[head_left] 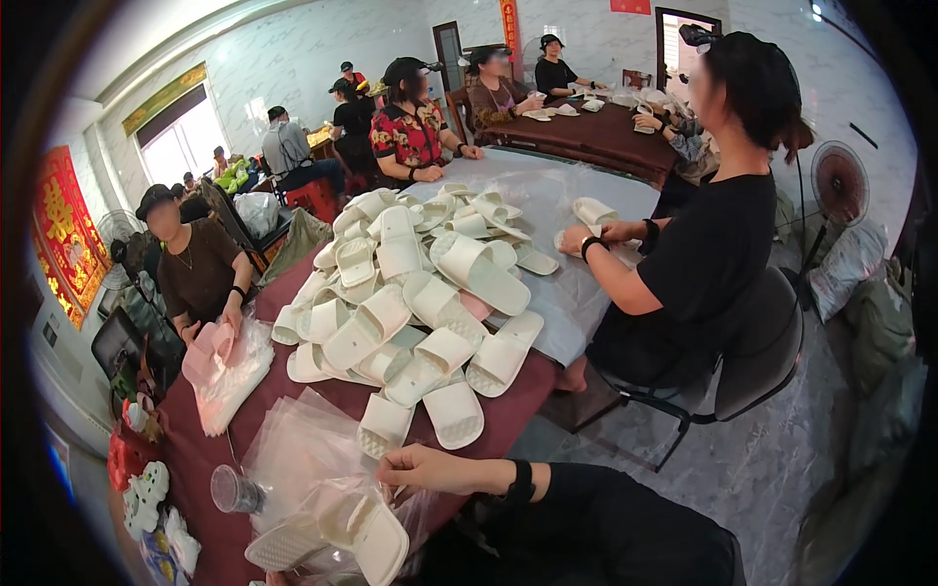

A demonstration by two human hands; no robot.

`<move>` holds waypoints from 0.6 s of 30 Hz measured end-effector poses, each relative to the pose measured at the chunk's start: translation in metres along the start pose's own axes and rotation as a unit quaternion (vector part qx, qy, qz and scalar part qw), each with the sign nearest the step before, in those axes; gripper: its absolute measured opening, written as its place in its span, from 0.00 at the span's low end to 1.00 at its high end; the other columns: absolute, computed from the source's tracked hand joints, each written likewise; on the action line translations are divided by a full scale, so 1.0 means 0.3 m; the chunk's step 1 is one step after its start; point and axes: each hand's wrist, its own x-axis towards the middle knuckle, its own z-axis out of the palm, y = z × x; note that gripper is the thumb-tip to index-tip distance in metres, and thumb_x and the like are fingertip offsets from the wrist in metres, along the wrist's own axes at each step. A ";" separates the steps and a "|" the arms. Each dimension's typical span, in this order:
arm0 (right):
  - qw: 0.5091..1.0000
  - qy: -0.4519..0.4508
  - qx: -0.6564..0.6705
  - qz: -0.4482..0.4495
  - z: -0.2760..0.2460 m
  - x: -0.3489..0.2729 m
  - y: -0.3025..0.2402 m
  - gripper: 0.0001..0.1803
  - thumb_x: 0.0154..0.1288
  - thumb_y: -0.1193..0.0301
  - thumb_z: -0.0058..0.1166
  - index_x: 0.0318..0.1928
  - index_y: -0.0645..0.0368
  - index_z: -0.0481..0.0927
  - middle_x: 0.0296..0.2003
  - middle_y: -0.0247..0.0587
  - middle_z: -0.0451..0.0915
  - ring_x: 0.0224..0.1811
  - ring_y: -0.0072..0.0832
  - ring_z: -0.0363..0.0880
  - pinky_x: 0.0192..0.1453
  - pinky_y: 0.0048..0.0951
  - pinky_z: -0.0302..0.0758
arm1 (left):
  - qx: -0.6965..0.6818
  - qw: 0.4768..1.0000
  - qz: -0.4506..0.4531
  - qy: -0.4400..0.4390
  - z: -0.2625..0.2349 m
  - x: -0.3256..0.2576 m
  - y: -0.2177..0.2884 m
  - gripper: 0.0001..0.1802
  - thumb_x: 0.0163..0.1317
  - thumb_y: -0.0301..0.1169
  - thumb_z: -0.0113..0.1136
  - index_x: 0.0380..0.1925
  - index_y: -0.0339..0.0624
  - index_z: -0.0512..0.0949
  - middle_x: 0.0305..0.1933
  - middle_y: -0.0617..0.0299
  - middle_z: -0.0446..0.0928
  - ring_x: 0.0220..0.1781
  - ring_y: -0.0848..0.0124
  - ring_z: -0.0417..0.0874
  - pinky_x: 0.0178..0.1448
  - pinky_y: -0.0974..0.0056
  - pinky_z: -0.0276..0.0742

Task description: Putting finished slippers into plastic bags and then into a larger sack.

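Observation:
Close to me at the table's near edge, a pair of cream slippers (379, 539) rests on clear plastic. My right hand (430, 469), a black band at its wrist, reaches in from the right. Its fingers are pinched together at the edge of a clear plastic bag (415, 510) beside the slippers. Of my left hand (277, 579) only a sliver shows at the bottom edge, under the slippers, and its fingers are hidden. A stack of clear bags (303, 435) lies just beyond the pair. Farther off rises a big heap of cream slippers (401, 317).
A clear plastic cup (234, 490) stands left of the bags on the dark red tablecloth (200, 488). Across on the left, a person handles pink slippers (210, 361) over plastic bags. On the right, a seated person in black (718, 234) holds a cream slipper. Others sit farther back.

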 end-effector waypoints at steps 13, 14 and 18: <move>0.995 -0.025 0.098 0.021 0.095 -0.155 -0.107 0.13 0.71 0.64 0.46 0.33 0.60 0.71 0.29 0.39 0.79 0.33 0.24 0.81 0.42 0.26 0.79 | -0.126 0.913 -0.381 -0.073 -0.106 -0.020 0.166 0.08 0.65 0.34 0.54 0.32 0.43 0.75 0.21 0.68 0.72 0.15 0.81 0.66 0.17 0.78 0.60; 0.995 -0.002 0.097 0.023 0.093 -0.158 -0.093 0.13 0.71 0.64 0.46 0.32 0.60 0.70 0.28 0.39 0.79 0.33 0.24 0.81 0.41 0.25 0.78 | -0.095 0.896 -0.431 -0.041 -0.085 -0.022 0.179 0.08 0.65 0.35 0.54 0.31 0.44 0.75 0.20 0.68 0.73 0.15 0.81 0.68 0.16 0.78 0.60; 0.991 -0.010 0.129 -0.013 0.089 -0.214 -0.128 0.14 0.70 0.63 0.47 0.32 0.60 0.70 0.26 0.36 0.78 0.31 0.23 0.81 0.36 0.23 0.78 | -0.100 0.873 -0.466 -0.105 -0.129 -0.009 0.211 0.09 0.65 0.36 0.54 0.29 0.46 0.74 0.18 0.68 0.74 0.16 0.82 0.71 0.15 0.80 0.61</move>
